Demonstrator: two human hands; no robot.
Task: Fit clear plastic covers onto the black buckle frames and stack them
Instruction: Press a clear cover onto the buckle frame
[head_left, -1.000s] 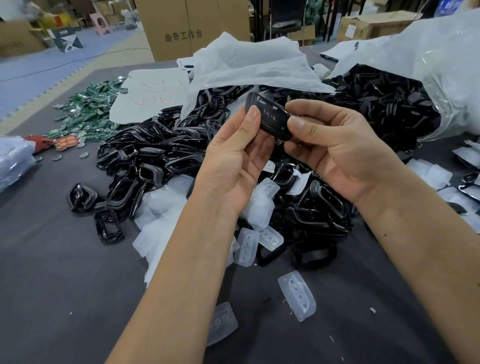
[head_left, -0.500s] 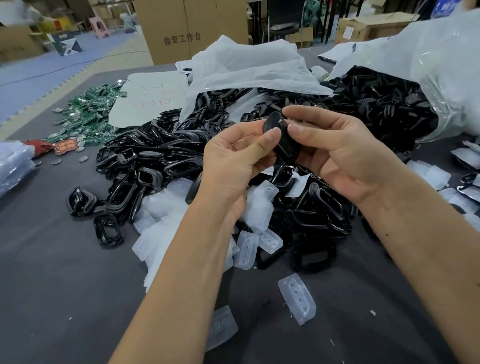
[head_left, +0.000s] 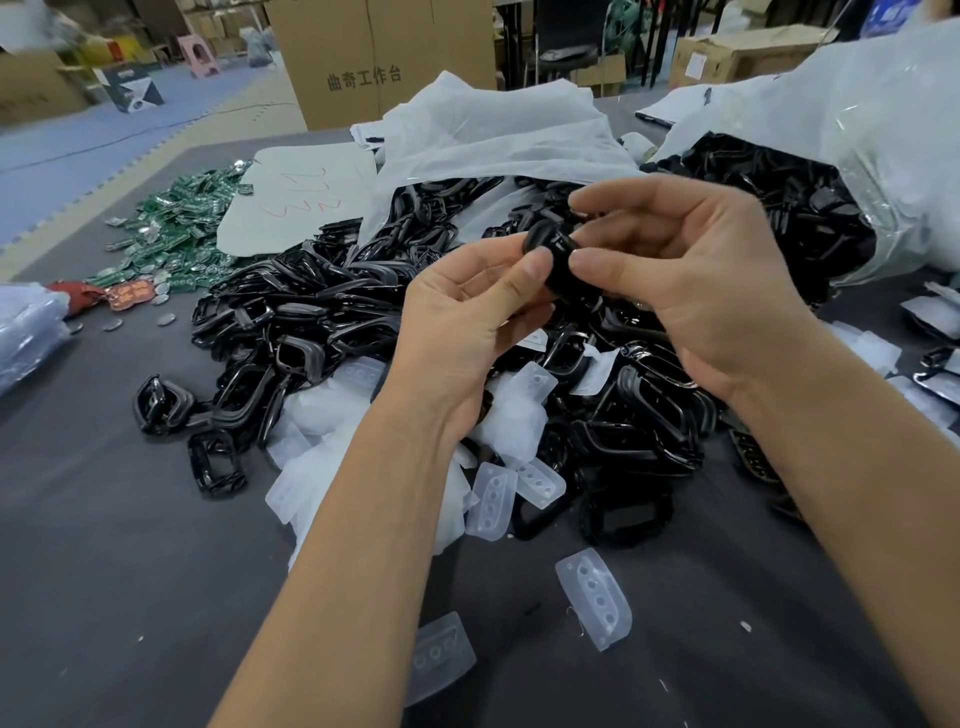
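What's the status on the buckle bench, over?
Left hand and right hand both pinch one black buckle piece above the frame pile. Loose clear covers lie near. Nothing blocking.

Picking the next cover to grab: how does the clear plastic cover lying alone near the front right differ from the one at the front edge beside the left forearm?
The right-hand clear plastic cover lies fully in view with its row of holes plain; the left-hand clear plastic cover is partly hidden by the forearm. The right-hand one looks brighter, the left-hand one dimmer. Both are translucent, holed, and lie loose on the grey table.
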